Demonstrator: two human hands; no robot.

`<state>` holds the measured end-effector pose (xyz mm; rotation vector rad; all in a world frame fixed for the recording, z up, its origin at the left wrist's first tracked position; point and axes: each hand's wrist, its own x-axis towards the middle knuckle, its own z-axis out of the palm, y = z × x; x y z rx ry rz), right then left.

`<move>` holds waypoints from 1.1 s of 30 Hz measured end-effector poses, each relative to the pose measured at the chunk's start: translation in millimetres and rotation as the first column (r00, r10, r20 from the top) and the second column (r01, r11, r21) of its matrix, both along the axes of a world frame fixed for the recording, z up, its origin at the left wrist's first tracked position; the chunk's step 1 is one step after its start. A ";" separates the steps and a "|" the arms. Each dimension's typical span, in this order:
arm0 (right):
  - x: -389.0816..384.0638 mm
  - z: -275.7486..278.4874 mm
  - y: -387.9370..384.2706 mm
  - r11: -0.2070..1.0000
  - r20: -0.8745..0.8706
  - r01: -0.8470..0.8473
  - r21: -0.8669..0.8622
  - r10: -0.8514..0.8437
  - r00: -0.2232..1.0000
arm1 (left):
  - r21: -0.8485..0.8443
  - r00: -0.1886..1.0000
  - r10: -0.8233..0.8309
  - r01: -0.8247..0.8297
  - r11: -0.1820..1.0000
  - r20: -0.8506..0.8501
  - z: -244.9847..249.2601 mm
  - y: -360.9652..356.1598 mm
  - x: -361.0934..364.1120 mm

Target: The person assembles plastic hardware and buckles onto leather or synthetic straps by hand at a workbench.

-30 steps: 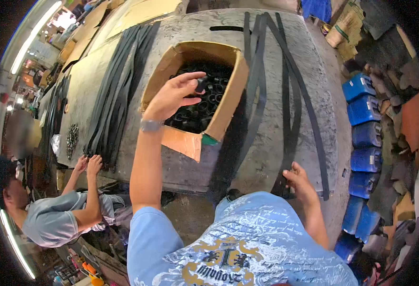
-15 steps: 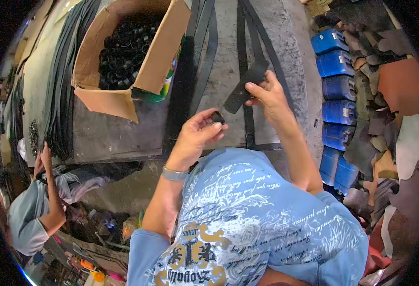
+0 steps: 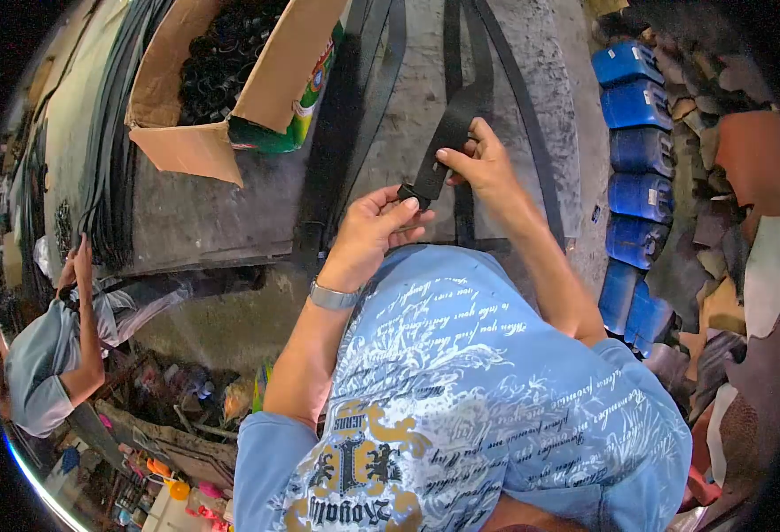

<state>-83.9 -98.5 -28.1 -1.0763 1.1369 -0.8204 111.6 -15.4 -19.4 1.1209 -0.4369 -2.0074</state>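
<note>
My left hand (image 3: 374, 226) pinches a small black loop (image 3: 414, 196) between thumb and fingers. A wide black strap (image 3: 443, 142) is gripped by my right hand (image 3: 480, 160), thumb on top and fingers beneath. The strap's lower end meets the loop; whether it passes inside cannot be made out. Up and away from my right hand the strap runs along the table (image 3: 221, 217). More long black straps (image 3: 527, 115) lie beside it.
An open cardboard box (image 3: 186, 152) of black loops (image 3: 226, 66) stands on the table. Dark strips (image 3: 110, 177) hang at the left, near another person (image 3: 48, 355). Blue jerrycans (image 3: 635, 151) line the right side, beside leather scraps (image 3: 753, 164).
The strap's end and the loop have come together, where a gap showed before. My right hand has moved down and slightly left. The view has shifted a little.
</note>
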 end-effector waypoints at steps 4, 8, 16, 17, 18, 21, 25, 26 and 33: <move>1.1 -8.1 1.1 0.999 -0.017 0.031 -0.019 -0.032 0.999 | 0.007 0.999 -0.021 0.021 1.000 0.024 2.1 4.0 -2.9; 1.4 -7.0 7.2 1.000 0.032 0.029 0.000 -0.029 0.999 | 0.036 0.998 -0.003 0.001 0.999 0.062 0.7 5.1 -7.1; 7.0 -11.8 29.5 0.995 0.169 -0.029 0.098 0.012 0.986 | -0.006 0.993 0.062 -0.062 0.998 0.096 -4.8 9.4 -19.1; 7.8 -17.3 34.8 0.995 0.184 -0.062 0.078 0.047 0.982 | -0.027 0.992 0.039 -0.036 0.999 0.117 -8.1 10.5 -18.4; 5.8 -20.0 36.8 0.989 0.156 -0.083 0.123 0.063 0.986 | -0.048 0.990 0.014 -0.008 0.999 0.138 -13.8 11.2 -17.0; 0.2 -12.8 33.4 0.956 0.169 -0.060 0.286 0.011 0.986 | -0.045 0.984 -0.032 0.040 0.998 0.176 -21.0 14.4 -15.3; -14.7 -43.6 13.8 0.947 0.181 -0.028 0.321 -0.032 0.983 | 0.008 0.968 -0.083 0.084 0.996 0.238 -22.2 14.2 -17.7; -14.9 -46.5 13.1 0.950 0.162 -0.038 0.309 -0.013 0.987 | -0.016 0.967 -0.074 0.081 0.997 0.243 -26.6 9.7 -18.3; -13.9 -38.7 18.8 0.961 0.117 -0.025 0.275 -0.008 0.993 | -0.126 0.987 -0.080 0.098 0.987 0.137 -40.7 -18.5 -33.5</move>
